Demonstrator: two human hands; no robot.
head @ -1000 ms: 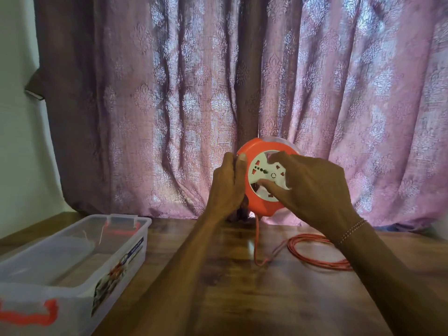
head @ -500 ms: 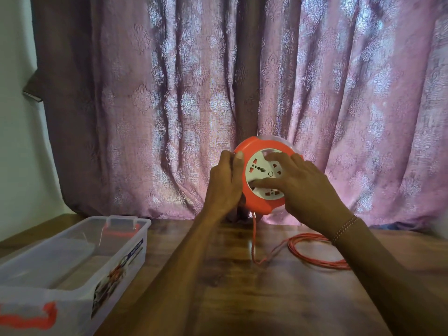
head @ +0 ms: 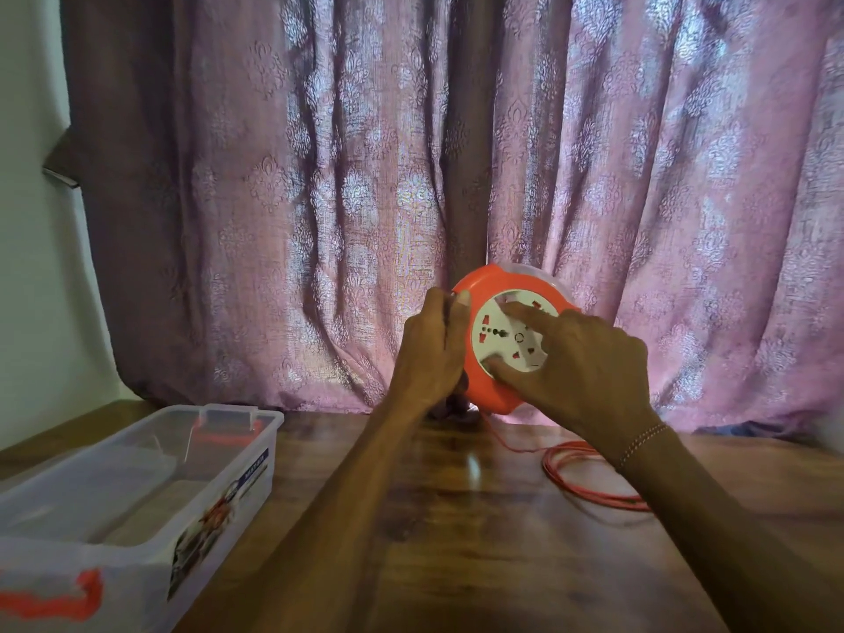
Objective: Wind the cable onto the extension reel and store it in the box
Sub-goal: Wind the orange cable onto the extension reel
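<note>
two hands on an orange extension reel (head: 491, 285), held upright above the far edge of the wooden surface (head: 456, 541).

the left hand (head: 429, 354) was curled around the reel's rim at 9 o'clock, thumb tip on the front edge. the right hand (head: 580, 363) lay over the white socket plate (head: 498, 335), fingers spread, one fingertip touching near the plate's 12 o'clock and another at 6 o'clock, pinching nothing. the orange cable (head: 593, 477) hung from the reel's 6 o'clock and lay in loose loops on the surface at 4 o'clock of the reel, partly hidden by the right forearm. the clear box (head: 228, 477), lid off, stood well apart at 8 o'clock. a pink curtain (head: 319, 198) hung just behind the reel.
</note>
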